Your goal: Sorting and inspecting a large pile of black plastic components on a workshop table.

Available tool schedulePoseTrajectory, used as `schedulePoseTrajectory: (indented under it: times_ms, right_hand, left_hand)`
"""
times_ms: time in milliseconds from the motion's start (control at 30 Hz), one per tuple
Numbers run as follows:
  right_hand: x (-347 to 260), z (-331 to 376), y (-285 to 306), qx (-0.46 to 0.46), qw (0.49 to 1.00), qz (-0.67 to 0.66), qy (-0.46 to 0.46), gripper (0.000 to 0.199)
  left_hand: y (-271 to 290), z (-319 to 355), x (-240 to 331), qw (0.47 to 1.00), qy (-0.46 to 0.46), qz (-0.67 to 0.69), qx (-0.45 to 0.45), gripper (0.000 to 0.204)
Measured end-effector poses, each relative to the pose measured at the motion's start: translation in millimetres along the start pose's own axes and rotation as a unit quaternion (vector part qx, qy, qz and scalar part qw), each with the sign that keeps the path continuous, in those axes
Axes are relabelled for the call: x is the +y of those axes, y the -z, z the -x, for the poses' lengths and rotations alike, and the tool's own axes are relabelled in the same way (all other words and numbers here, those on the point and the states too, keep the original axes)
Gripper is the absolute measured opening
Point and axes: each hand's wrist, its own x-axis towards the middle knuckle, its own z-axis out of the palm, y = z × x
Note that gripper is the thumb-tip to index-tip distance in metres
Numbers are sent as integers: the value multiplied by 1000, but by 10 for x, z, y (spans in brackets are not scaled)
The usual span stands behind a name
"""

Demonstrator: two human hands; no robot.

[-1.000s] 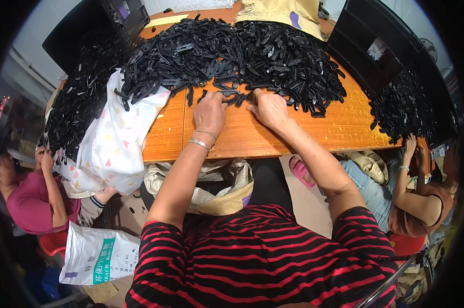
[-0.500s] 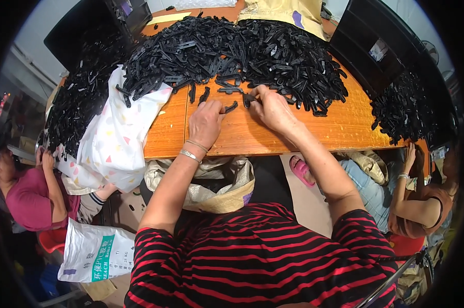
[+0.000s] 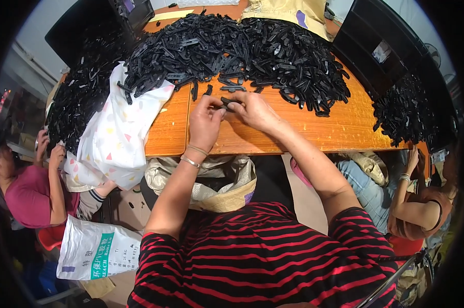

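My left hand (image 3: 205, 122) and my right hand (image 3: 256, 111) meet over the front part of the wooden table (image 3: 293, 134). Between their fingertips are small black plastic pieces (image 3: 225, 101), with both hands closed on them. The fingers cover much of the pieces, so I cannot make out whether they are joined. Just beyond my hands, a few loose black pieces (image 3: 233, 88) lie on the wood. Behind them a wide heap of similar black pieces (image 3: 191, 49) spreads across the table.
An open woven sack (image 3: 226, 201) sits below the table edge at my lap. A patterned white cloth (image 3: 120, 128) hangs over the edge on the left. Black panels (image 3: 373, 46) stand at the sides. One person (image 3: 31, 197) works at left, another (image 3: 417, 205) at right.
My hands were apart, each with a black piece; now they have come together at the fingertips. My right hand has moved left and nearer. The left-hand person's hands have shifted.
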Motion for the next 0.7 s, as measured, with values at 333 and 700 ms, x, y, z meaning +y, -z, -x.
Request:
schedulePoseTrajectory:
  times_ms: [333, 700]
  right_hand:
    - [-58, 315, -309, 183, 976, -116, 38, 21]
    - [-134, 362, -128, 148, 984, -69, 78, 20]
  left_hand:
    - [-131, 207, 204, 890, 177, 418, 44, 22]
    - [-40, 267, 373, 939, 161, 299, 47, 24]
